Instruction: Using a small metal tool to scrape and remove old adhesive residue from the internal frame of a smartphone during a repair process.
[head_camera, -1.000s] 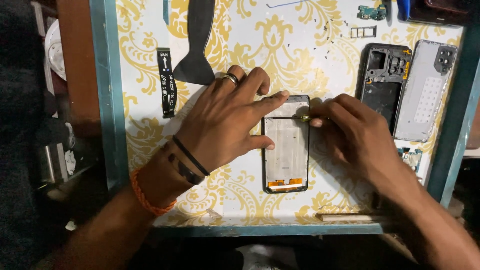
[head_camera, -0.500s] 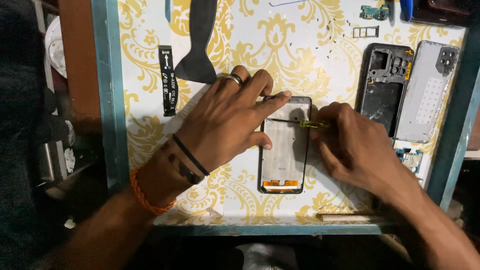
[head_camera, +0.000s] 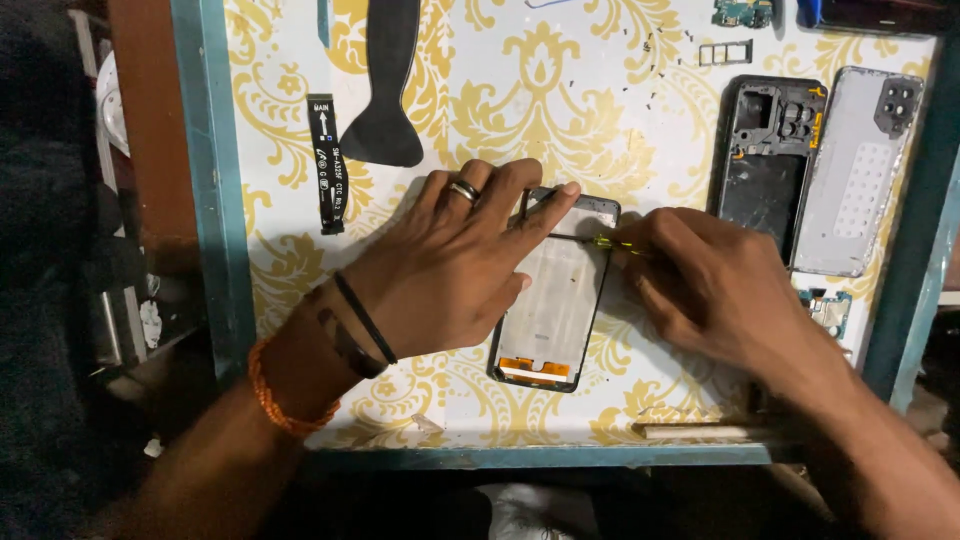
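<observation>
2 hands (head_camera: 450, 275) pin phone frame (head_camera: 555, 300) (yellow tool (head_camera: 612, 243) touching).

White-and-yellow damask mat (head_camera: 600, 100), teal frame (head_camera: 205, 200), black phone frame (head_camera: 765, 150), silver back cover (head_camera: 855, 180).

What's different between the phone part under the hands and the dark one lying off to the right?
The screen frame under the hands shows a pale inner face with an orange strip at its lower end; the dark middle frame is black, with cut-outs near its top. The left hand presses the screen frame, and the right hand touches it with a thin tool; the middle frame lies untouched. Both lie flat on the patterned tray.
</observation>
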